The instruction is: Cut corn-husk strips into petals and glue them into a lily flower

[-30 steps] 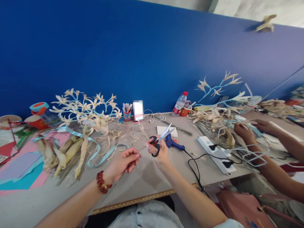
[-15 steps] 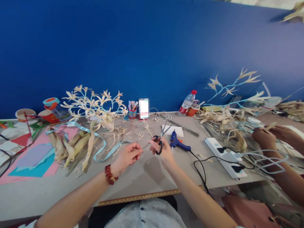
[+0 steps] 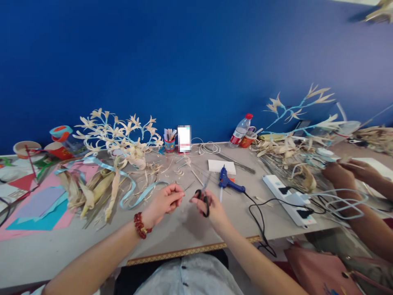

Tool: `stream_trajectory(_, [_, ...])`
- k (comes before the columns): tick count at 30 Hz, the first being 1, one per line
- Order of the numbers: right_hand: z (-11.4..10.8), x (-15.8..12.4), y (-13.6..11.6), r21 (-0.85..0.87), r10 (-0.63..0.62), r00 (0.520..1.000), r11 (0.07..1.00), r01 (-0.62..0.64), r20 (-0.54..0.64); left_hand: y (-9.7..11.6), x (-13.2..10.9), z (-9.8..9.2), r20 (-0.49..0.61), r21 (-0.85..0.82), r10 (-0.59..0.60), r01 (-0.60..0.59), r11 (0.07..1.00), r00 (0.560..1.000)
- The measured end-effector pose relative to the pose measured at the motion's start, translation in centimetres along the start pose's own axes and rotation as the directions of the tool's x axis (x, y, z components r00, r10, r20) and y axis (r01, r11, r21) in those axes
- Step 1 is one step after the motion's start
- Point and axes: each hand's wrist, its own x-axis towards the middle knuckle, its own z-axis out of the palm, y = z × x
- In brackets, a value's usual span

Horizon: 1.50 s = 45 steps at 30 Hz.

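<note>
Pinching a thin strip (image 3: 188, 187), the left hand (image 3: 164, 201) has its grip closed over the desk (image 3: 184, 231); at its 3 o'clock the right hand (image 3: 215, 208) has its grip wrapped round black scissors (image 3: 204, 197), blades blurred.

No text can be read: the water bottle (image 3: 240, 131) bears a red label too small, and the propped phone (image 3: 184, 139) shows a blurred screen.

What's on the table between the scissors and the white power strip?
Head view: a blue glue gun and its black cord lie between the scissors and the power strip.
</note>
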Motion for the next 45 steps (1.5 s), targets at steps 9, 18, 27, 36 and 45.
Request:
stream_trajectory(9, [2.3,1.9,-0.9,0.206,-0.186,0.966,0.953,0.222,-0.181,0.0,-0.5,0.8,0.081,-0.060,-0.042,0.047,0.997,0.996])
stream_trajectory(18, [2.3,2.0,-1.2,0.173,-0.222,0.957,0.951,0.255,-0.187,-0.1,-0.9,0.6,0.005,0.052,-0.041,0.040,0.998,0.999])
stream_trajectory(27, [1.3,2.1,-1.2,0.088,-0.139,0.988,0.985,0.145,-0.072,-0.2,-0.9,0.2,-0.020,0.091,0.038,-0.036,0.995,0.999])
stream_trajectory(36, [-0.2,-1.0,0.4,-0.239,0.177,0.958,0.963,-0.122,0.227,-0.3,0.0,-0.5,-0.050,0.079,0.092,-0.088,0.993,0.995])
stream_trajectory(45, [-0.2,0.0,-0.2,-0.516,0.194,0.927,0.857,0.000,0.322,0.0,0.3,-0.8,-0.022,0.173,0.067,-0.062,0.983,0.998])
